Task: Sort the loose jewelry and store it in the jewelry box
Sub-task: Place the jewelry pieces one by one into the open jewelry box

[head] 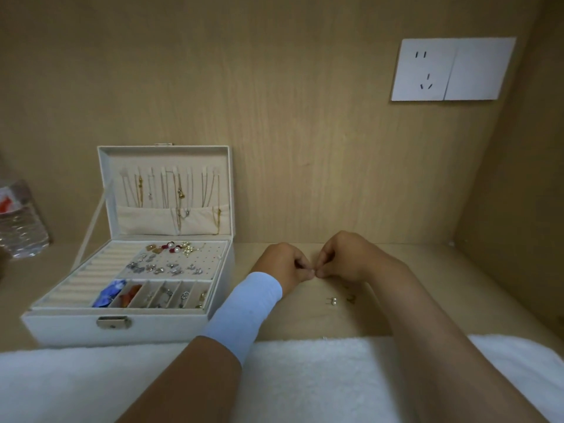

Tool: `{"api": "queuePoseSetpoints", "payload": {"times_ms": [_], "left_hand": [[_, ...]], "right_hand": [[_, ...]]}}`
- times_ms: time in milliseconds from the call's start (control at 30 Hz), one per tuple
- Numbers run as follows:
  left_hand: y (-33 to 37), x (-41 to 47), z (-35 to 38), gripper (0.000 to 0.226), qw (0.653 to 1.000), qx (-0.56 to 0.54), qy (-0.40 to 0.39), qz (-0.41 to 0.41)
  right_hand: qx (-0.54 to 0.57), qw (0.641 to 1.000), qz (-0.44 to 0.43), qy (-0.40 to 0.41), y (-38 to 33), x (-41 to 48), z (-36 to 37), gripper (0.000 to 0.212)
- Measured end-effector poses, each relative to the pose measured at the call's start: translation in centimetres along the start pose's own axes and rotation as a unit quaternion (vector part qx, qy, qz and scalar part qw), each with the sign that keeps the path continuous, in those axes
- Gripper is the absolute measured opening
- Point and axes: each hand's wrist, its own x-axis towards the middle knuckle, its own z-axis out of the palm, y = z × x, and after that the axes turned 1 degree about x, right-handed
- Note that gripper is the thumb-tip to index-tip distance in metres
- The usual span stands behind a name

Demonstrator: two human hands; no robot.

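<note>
Jewelry box, just the one, sits on the left of the wooden shelf with its lid standing upright. Fine chains hang inside the lid, too thin to count surely. In the tray there are ring rolls on the left, an earring panel crowded with small pieces at the far right, and a near row of roughly seven narrow compartments. One holds something blue and the next something orange.

Over to the right, two hands meet above the shelf. The left hand, with a pale blue band round its wrist, and the right hand both have their fingers curled in tight, thumb and forefinger tips touching. Whether anything sits between them I cannot tell.

Just near of the hands lie two loose pieces, a pearl earring and a small dark piece beside it.

One white towel spans the near edge, one clear bottle stands far left, and one two-panel socket plate is up on the wall.
</note>
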Motion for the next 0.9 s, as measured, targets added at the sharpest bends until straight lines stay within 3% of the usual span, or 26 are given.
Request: {"api": "queuePoseSetpoints", "payload": {"times_ms": [233, 367, 600, 900], "left_hand": [[-0.4, -0.3, -0.2, 0.007, 1.0, -0.027, 0.011, -0.012], [-0.6, -0.6, -0.5, 0.021, 1.0, -0.001, 0.008, -0.024], [-0.3, -0.9, -1.5, 0.008, 0.998, 0.041, -0.023, -0.033], [0.5, -1.6, -5.2, 0.012, 0.997, -0.001, 0.055, -0.049]], "right_hand": [[0.053, 0.998, -0.003, 0.042, -0.6, -0.1, 0.1, 0.016], [0.067, 0.995, -0.018, 0.067, -1.0, 0.1, 0.5, 0.014], [0.078, 0.994, -0.045, 0.062, -1.1, 0.1, 0.8, 0.02], [0.181, 0.976, -0.068, 0.095, -3.5, -0.3, 0.9, 0.017]]}}
